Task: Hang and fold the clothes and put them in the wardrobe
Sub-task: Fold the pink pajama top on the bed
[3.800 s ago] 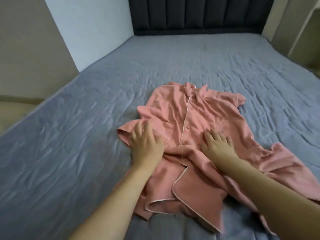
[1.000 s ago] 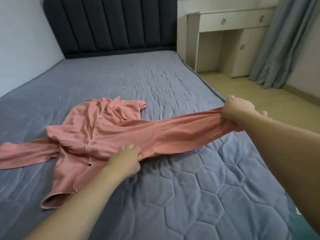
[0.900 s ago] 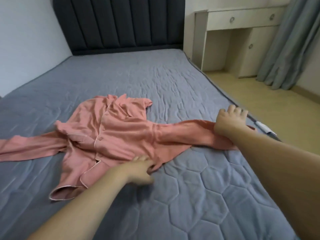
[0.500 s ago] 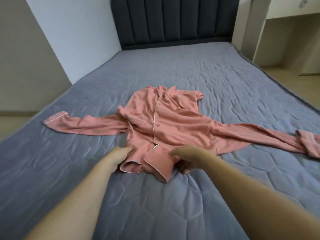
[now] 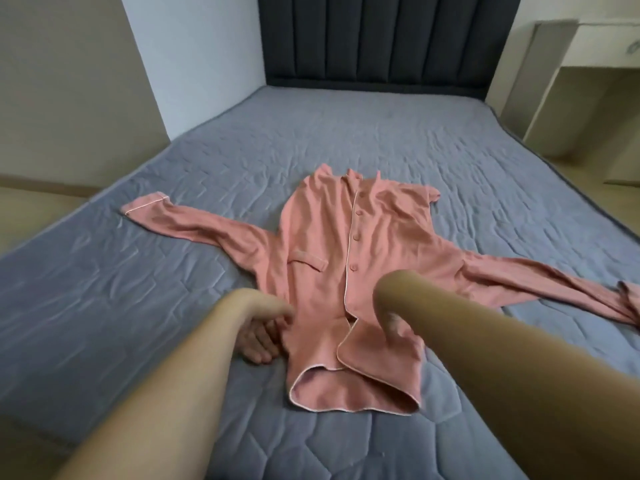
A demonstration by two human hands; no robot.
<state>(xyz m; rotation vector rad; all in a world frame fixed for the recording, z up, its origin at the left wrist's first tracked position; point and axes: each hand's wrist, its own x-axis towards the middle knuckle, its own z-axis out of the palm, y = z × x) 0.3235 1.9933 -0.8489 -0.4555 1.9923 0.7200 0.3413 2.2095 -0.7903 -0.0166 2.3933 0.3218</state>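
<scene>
A pink long-sleeved button shirt (image 5: pixel 322 237) lies face up on the grey quilted bed (image 5: pixel 138 289), both sleeves spread out to the sides and its hem toward me. My left hand (image 5: pixel 261 332) lies palm up on the bed against the shirt's lower left edge, fingers loosely curled and apart. My right hand (image 5: pixel 389 311) is bent down onto the lower right front panel, where the fabric wrinkles; its fingers are hidden behind my wrist. The right cuff runs out of view at the frame's right edge.
A dark padded headboard (image 5: pixel 381 39) stands at the far end of the bed. A pale desk unit (image 5: pixel 571 81) is at the right beside the bed. A white wall (image 5: pixel 194 64) borders the bed's left far corner.
The shirt's body now lies straighter and flatter, with the hem drawn toward me. My hands have moved from the hem to the lower sides of the shirt. The view has shifted slightly.
</scene>
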